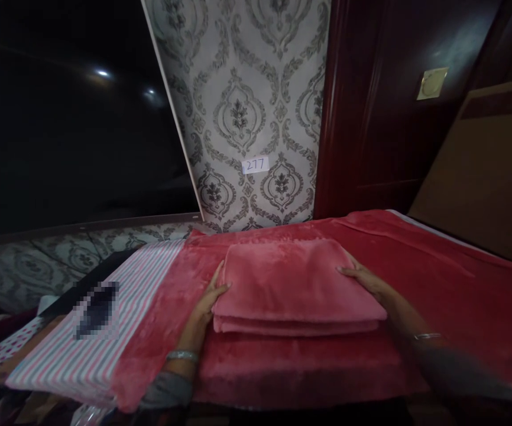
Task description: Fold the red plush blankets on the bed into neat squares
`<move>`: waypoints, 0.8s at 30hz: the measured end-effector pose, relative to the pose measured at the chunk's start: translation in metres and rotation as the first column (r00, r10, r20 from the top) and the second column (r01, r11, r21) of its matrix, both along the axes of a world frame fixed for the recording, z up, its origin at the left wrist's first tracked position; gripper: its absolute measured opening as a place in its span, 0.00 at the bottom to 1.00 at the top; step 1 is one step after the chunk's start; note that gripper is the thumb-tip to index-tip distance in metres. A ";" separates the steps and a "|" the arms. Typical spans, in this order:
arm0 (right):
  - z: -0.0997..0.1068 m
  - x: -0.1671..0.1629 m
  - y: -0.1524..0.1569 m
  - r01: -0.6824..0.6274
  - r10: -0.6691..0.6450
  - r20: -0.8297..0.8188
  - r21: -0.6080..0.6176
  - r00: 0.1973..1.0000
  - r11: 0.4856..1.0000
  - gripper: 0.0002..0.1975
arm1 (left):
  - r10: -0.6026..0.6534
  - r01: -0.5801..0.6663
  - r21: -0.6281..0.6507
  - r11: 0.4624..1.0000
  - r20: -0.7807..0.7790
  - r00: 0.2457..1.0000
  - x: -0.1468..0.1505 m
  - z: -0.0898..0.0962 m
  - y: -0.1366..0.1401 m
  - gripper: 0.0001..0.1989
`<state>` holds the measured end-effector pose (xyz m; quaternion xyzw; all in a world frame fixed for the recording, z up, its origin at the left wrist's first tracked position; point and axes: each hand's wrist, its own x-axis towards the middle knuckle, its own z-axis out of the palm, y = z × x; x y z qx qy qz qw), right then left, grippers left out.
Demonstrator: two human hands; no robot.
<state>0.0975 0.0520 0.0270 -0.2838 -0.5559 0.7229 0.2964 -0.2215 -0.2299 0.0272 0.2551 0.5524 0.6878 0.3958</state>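
Note:
A pink plush blanket [282, 284], folded into a thick rectangle, is in front of me on a red plush cover [451, 290]. My left hand [210, 299] grips the folded blanket by its left side, thumb over the top edge. On the opposite side, my right hand [365, 279] holds it with the thumb on the upper surface; its other fingers are mostly hidden. Two or more layers show along the blanket's front edge. I cannot tell whether it rests fully on the cover or is slightly raised.
Left of the red cover lies a striped cloth [145, 296] with a dark, pixelated item [99, 310] on it. A large black screen [74, 118] hangs behind at left. Patterned wallpaper carries a paper label [255, 164] reading 277. A brown board [491, 171] leans at right.

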 end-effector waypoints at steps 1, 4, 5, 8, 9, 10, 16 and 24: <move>0.008 -0.003 0.003 0.021 -0.021 0.003 0.043 1.000 0.999 0.45 | 0.011 -0.011 0.018 1.000 -0.032 0.999 0.000 0.007 0.003 0.57; 0.036 -0.009 0.014 0.072 -0.076 0.021 0.163 0.997 0.984 0.45 | 0.068 -0.060 0.058 0.996 -0.157 0.985 0.000 0.036 0.007 0.52; 0.045 -0.011 0.017 0.089 -0.094 0.017 0.198 0.995 0.976 0.44 | 0.087 -0.074 0.071 0.995 -0.203 0.975 -0.001 0.048 0.006 0.51; 0.059 -0.014 0.020 0.114 -0.109 -0.036 0.263 0.993 0.958 0.43 | 0.148 -0.118 0.117 0.986 -0.296 0.944 -0.005 0.072 -0.001 0.50; 0.057 -0.015 0.020 0.107 -0.098 -0.047 0.266 0.994 0.958 0.42 | 0.164 -0.133 0.121 0.984 -0.297 0.941 -0.006 0.073 -0.005 0.51; 0.051 -0.017 0.019 0.091 -0.083 -0.045 0.253 0.996 0.963 0.41 | 0.171 -0.146 0.108 0.983 -0.284 0.943 -0.007 0.069 -0.008 0.51; -0.019 -0.021 0.018 0.044 -0.029 0.226 -0.059 0.974 0.997 0.34 | 0.222 -0.243 -0.154 0.958 -0.138 0.965 -0.007 0.003 -0.024 0.50; -0.030 0.002 -0.003 -0.049 0.048 0.166 0.004 0.985 0.999 0.34 | 0.233 -0.240 -0.159 0.958 -0.061 0.971 0.004 0.000 -0.029 0.54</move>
